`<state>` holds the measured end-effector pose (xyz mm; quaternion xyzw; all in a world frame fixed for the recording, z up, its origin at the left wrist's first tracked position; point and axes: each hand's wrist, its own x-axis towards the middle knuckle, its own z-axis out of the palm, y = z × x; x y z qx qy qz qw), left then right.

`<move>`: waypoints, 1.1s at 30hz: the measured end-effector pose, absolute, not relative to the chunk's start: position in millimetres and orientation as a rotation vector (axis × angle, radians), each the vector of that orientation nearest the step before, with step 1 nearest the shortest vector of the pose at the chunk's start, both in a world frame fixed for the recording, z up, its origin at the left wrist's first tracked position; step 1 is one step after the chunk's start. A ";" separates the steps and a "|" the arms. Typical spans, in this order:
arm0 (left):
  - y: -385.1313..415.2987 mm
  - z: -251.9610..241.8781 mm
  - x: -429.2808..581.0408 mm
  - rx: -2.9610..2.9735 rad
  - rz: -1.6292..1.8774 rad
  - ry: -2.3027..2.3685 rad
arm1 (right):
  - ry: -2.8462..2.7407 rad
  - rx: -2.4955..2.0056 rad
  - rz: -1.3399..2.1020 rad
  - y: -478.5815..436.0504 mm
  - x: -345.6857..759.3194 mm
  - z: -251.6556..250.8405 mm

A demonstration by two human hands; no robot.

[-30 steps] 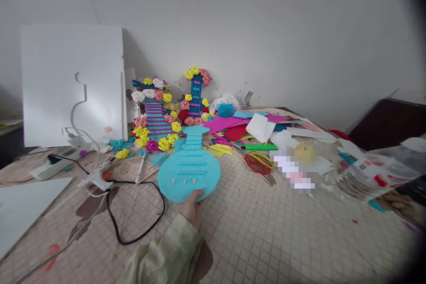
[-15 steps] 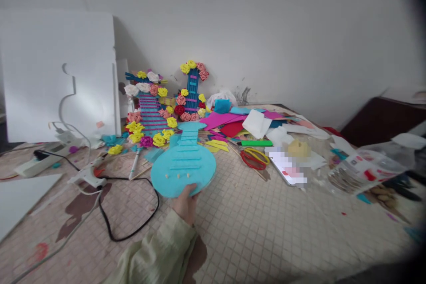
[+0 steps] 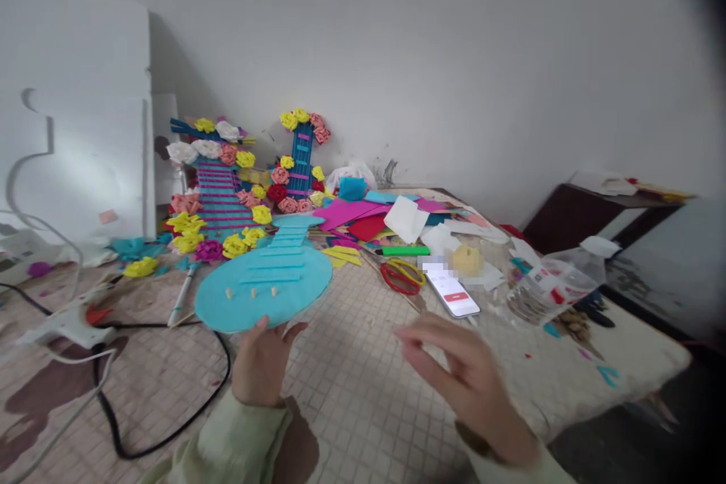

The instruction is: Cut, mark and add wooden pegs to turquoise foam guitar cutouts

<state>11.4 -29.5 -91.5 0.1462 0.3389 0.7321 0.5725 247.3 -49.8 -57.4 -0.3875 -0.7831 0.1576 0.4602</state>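
Note:
My left hand (image 3: 262,363) grips the lower edge of a light-blue, guitar-shaped paper cutout (image 3: 300,299). Raised blue strips cross its neck and body, and small pale pegs stand in a row near the bottom. The cutout is tilted, its neck pointing away from me. Over the table on the right hovers my right hand (image 3: 462,382), fingers bent and a little apart, with nothing visible in it. Closest to that hand are a phone (image 3: 462,305) with a lit screen and red-and-yellow-handled scissors (image 3: 397,281).
Two flower-trimmed guitar models (image 3: 218,200) lean at the back wall. On the left are a glue gun (image 3: 65,325) with looping cables and a white marker (image 3: 181,295). Coloured paper sheets (image 3: 352,213), a green cutter (image 3: 402,251) and a plastic container (image 3: 553,287) lie to the right.
My right hand has come into view on the right. The guitar cutout and my left hand have shifted left in the picture, and the whole view has turned to the right.

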 end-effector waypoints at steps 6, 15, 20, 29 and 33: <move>-30.4 -89.6 14.5 0.330 1.687 0.852 | -2.281 -1.281 0.394 13.9 245.6 -125.8; -34.2 -88.8 13.4 0.263 1.603 0.883 | -2.152 -1.282 0.505 24.2 235.5 -116.4; -30.0 -90.1 17.8 0.184 1.547 1.017 | -1.880 -1.049 0.722 32.4 201.7 -76.6; -29.4 -88.1 29.3 0.082 1.536 1.030 | -1.825 -0.799 0.914 37.4 138.9 -69.3; -31.4 -93.1 32.3 0.064 1.590 1.034 | -1.689 -0.800 0.948 38.1 141.0 -87.3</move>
